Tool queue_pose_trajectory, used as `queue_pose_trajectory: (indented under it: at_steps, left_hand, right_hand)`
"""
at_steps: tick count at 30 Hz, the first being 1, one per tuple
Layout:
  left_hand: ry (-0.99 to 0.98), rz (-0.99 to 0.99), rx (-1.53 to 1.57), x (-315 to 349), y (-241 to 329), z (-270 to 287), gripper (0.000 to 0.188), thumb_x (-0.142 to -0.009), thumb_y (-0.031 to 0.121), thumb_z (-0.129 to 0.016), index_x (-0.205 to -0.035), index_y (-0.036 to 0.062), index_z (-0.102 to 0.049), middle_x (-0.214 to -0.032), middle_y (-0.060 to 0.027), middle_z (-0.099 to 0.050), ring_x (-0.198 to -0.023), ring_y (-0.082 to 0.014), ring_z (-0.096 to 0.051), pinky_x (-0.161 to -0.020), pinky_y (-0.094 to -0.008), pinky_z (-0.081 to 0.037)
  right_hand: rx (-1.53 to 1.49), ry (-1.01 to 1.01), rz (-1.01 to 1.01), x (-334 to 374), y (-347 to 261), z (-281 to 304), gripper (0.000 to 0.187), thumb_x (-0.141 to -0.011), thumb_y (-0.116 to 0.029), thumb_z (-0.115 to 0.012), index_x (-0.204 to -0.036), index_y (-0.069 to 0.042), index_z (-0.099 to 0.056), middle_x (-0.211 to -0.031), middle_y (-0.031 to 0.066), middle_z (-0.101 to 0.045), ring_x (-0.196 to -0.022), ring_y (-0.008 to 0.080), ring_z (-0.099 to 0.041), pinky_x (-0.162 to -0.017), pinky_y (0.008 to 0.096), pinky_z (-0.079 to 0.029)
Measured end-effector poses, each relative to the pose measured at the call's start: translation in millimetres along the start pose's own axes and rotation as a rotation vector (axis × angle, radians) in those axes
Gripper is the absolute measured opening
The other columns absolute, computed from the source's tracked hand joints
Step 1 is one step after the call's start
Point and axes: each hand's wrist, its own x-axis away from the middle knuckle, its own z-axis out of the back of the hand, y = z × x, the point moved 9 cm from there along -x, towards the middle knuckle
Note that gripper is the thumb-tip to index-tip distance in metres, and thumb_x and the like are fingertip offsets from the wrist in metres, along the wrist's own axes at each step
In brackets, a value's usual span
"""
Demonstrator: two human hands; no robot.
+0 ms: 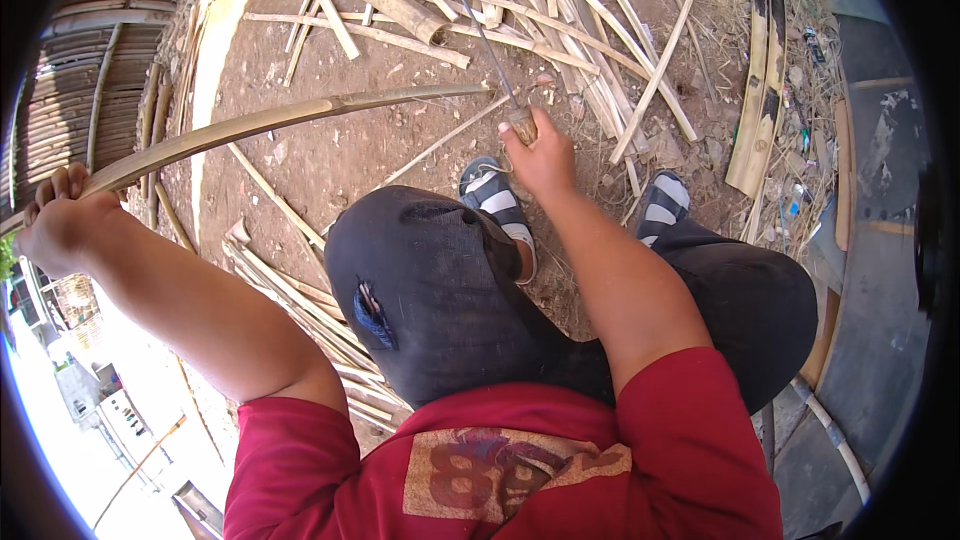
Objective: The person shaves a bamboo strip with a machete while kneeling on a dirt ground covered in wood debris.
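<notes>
Left hand (60, 220) out at nine o'clock, fist closed round the near end of a long bamboo strip (270, 122); the strip arcs across to its far tip near twelve. Right hand (540, 155) at centre, clamped on the wooden handle of a knife (492, 50), thin blade pointing away toward twelve, right by the strip's tip. Here's the worry: that strip is bowed, so if the left grip slackens it could spring and whip. The blade sits just above the sandalled foot (497, 202) at six o'clock of the hand, bare toes close; a slip off hard bamboo could send the edge toward foot or knee (420, 280). Loose slats (560, 10) litter the ground ahead, poor footing, and split edges can splinter a bare palm.
</notes>
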Motion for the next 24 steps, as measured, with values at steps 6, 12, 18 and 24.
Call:
queue_pose_trajectory:
  at_steps: [6, 12, 18, 24]
  left_hand:
    - [-0.211, -0.092, 0.147, -60, -19, 9, 0.015, -0.096, 0.006, -0.029, -0.090, -0.0028, -0.040, -0.073, -0.0138, -0.048, -0.049, -0.0212, -0.044, -0.048, -0.0373, -0.045]
    - [-0.057, -0.083, -0.005, -10, 2, -5, 0.009, -0.097, 0.001, -0.037, -0.091, -0.0041, -0.042, -0.077, -0.0142, -0.051, -0.053, -0.0213, -0.051, -0.053, -0.0359, -0.052]
    - [-0.138, -0.139, -0.074, -3, 3, -20, 0.008, -0.094, -0.008, -0.040, -0.088, -0.0045, -0.045, -0.077, -0.0120, -0.050, -0.053, -0.0198, -0.046, -0.053, -0.0348, -0.052]
    - [-0.201, -0.113, -0.049, -43, -15, -25, 0.011, -0.095, 0.001, -0.051, -0.084, -0.0032, -0.049, -0.073, -0.0101, -0.050, -0.052, -0.0191, -0.048, -0.051, -0.0357, -0.052]
  right_hand:
    - [0.418, -0.258, -0.247, 16, 91, -37, 0.047, -0.087, -0.029, -0.072, -0.125, -0.003, -0.062, -0.119, 0.0261, -0.069, -0.113, 0.0436, -0.066, -0.095, 0.0500, -0.053]
    - [0.308, -0.246, -0.239, 16, 95, -26, 0.044, -0.084, -0.029, -0.071, -0.119, -0.003, -0.065, -0.115, 0.0253, -0.070, -0.110, 0.0422, -0.067, -0.094, 0.0504, -0.054]
    - [-0.019, -0.179, -0.165, 7, 114, -36, 0.042, -0.082, -0.031, -0.072, -0.114, -0.003, -0.067, -0.102, 0.0250, -0.072, -0.097, 0.0441, -0.069, -0.086, 0.0505, -0.054]
    - [-0.015, 0.075, -0.026, -7, 27, 3, 0.044, -0.084, -0.028, -0.072, -0.119, -0.004, -0.065, -0.099, 0.0251, -0.072, -0.095, 0.0449, -0.069, -0.085, 0.0502, -0.054]
